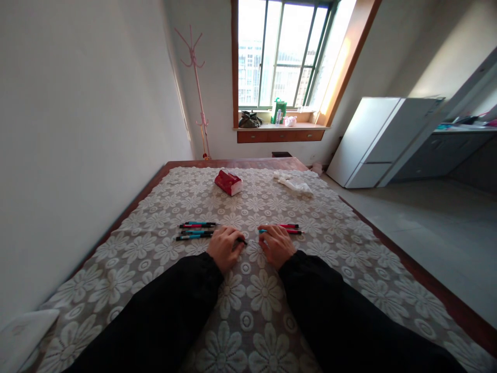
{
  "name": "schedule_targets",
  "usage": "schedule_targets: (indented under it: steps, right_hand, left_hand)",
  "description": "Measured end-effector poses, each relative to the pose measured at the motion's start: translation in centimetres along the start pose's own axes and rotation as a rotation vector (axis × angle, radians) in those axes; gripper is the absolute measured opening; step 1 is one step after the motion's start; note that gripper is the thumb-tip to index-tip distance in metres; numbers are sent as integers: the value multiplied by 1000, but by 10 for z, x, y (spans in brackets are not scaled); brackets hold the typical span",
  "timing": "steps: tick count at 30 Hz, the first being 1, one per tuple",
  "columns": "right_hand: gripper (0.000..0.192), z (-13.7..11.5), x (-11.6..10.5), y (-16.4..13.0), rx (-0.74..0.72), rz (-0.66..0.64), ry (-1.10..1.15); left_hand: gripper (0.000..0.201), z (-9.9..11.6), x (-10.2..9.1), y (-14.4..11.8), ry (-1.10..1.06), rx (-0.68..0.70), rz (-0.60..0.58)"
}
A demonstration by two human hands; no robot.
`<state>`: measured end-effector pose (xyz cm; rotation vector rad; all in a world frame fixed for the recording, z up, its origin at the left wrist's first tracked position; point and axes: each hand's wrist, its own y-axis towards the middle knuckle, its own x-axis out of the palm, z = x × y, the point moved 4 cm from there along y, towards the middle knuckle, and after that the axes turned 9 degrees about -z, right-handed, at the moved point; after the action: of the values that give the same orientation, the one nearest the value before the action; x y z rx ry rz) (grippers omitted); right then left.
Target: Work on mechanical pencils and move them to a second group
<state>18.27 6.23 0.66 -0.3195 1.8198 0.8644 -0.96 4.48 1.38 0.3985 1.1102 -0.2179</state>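
My left hand [224, 247] rests on the lace-covered table [155, 248] with its fingers curled over a dark pen [241, 241] whose tip pokes out on the right. Beside it, my right hand [276, 244] lies with fingers closed over a blue pen [263, 231]. Two red pens [289, 228] sit just beyond the right hand's fingertips. A group of several blue and red pens [196, 230] lies to the left of my left hand. Both arms are in black sleeves.
A red tissue pack [228, 182] and a crumpled white cloth [292, 183] lie at the far end of the table. A white wall runs along the left. A pink coat stand [198, 88], a window sill and a white fridge [378, 140] stand beyond.
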Motion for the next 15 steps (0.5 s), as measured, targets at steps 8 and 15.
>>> schedule_targets:
  steps: [8,15]
  right_hand:
    - [10,-3,-2,0,-50,2,4]
    - [11,-1,1,-1,-80,11,36]
  left_hand:
    - [11,1,0,0,-10,1,-25]
    - [10,0,1,0,-25,26,-36]
